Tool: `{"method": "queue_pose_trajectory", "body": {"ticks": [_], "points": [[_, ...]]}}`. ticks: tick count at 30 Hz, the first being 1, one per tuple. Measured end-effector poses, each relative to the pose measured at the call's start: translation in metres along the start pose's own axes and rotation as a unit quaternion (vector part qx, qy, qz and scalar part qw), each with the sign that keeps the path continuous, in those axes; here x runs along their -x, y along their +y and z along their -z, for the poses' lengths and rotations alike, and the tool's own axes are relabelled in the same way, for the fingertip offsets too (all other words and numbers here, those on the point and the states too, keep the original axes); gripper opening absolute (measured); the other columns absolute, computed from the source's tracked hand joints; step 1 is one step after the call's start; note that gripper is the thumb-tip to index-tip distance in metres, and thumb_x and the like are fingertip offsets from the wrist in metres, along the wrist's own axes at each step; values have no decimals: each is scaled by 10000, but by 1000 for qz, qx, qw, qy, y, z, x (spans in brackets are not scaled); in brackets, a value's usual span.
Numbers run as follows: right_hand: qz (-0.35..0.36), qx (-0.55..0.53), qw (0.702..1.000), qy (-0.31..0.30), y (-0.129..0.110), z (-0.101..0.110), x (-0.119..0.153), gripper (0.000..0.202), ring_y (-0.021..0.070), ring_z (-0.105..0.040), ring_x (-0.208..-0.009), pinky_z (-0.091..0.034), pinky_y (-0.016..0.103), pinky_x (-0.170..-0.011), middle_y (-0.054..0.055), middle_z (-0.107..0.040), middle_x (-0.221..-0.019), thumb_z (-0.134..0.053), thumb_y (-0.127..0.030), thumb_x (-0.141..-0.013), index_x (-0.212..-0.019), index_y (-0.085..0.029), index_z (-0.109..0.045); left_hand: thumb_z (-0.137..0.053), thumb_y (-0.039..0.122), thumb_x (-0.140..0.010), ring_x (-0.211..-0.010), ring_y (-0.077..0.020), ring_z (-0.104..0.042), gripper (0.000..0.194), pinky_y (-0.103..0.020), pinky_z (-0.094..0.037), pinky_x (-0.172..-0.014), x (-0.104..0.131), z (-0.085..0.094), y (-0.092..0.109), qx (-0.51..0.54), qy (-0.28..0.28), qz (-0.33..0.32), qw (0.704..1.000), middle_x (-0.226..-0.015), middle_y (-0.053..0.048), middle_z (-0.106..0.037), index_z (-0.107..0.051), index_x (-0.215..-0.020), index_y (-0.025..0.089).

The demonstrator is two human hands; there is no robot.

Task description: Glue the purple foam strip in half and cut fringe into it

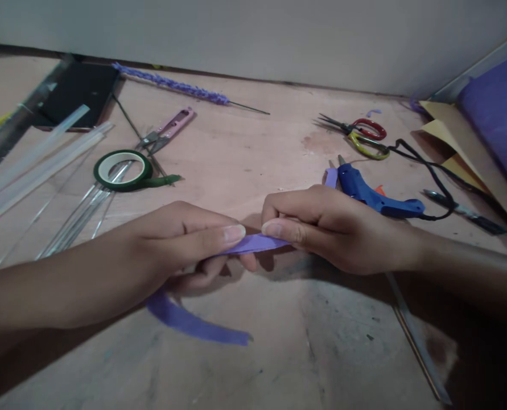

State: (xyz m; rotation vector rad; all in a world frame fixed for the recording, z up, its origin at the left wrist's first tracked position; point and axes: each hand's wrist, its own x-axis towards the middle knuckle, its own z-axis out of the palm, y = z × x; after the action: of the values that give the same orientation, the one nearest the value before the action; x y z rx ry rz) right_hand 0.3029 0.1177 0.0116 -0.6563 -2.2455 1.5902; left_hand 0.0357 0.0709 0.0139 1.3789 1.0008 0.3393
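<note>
A purple paper strip is stretched between both hands over the table and looks folded lengthwise there. My left hand pinches it between thumb and fingers. Close beside it, my right hand grips the strip with the thumb on top and the fingers curled. One loose end of the strip curves out below my left hand, flat and unfolded. Another short purple end shows beyond my right hand, near the blue glue gun. The stretch inside each grip is hidden.
Green floral tape, clear sticks, pink-handled snips and a dark phone-like slab lie left. A purple fringed stem rests at the back. Scissors, a pen and purple sheets are right.
</note>
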Motion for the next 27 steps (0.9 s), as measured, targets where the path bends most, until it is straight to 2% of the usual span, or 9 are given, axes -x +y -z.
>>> {"method": "queue_pose_trajectory", "body": {"ticks": [2,6,10,18,22,27], "points": [[20,30,999,5,1,0,1,369,109,-714,-809,-499,230,-739,6,-810,-895,-581,-360,-1259,-936,-191,-642,-514,564,-1184,-516,-115,-478,517,-177,-423,-474,0,1,2,36,-30,18,999,-638,11,-645,-893,-1023,252],[38,33,999,-9,2,-1,4,318,128,-785,-846,-550,225,-767,47,-862,-965,-614,-365,-1257,-1010,-176,-679,-509,594,-1186,-616,-156,-634,536,-205,-480,-529,0,1,1,15,-48,21,998,-768,-28,-788,-884,-1011,252],[40,29,999,-11,2,-3,4,306,132,-798,-833,-563,216,-758,47,-869,-950,-691,-377,-1230,-1000,-176,-684,-560,603,-1176,-633,-163,-687,521,-216,-476,-530,-2,-1,1,-12,-49,17,999,-745,-26,-786,-856,-939,246],[37,89,995,-19,1,-1,5,247,155,-816,-892,-544,244,-791,77,-886,-1004,-648,-313,-1232,-1024,-180,-668,-587,578,-1176,-645,-160,-734,515,-218,-529,-560,-4,0,-3,-83,-60,-14,995,-743,-25,-792,-865,-884,258],[42,74,996,-30,2,0,5,211,129,-800,-861,-532,217,-764,56,-887,-987,-667,-283,-1212,-1032,-173,-670,-579,575,-1192,-609,-156,-723,519,-225,-517,-532,-3,3,-5,-111,-73,-18,991,-705,-20,-776,-881,-893,276],[17,95,995,-33,-1,0,5,245,158,-792,-906,-517,259,-794,69,-880,-1016,-637,-321,-1224,-1051,-165,-713,-573,563,-1195,-548,-152,-685,507,-241,-490,-491,-4,1,-11,-131,-64,-20,989,-667,-13,-772,-874,-902,279]]}}
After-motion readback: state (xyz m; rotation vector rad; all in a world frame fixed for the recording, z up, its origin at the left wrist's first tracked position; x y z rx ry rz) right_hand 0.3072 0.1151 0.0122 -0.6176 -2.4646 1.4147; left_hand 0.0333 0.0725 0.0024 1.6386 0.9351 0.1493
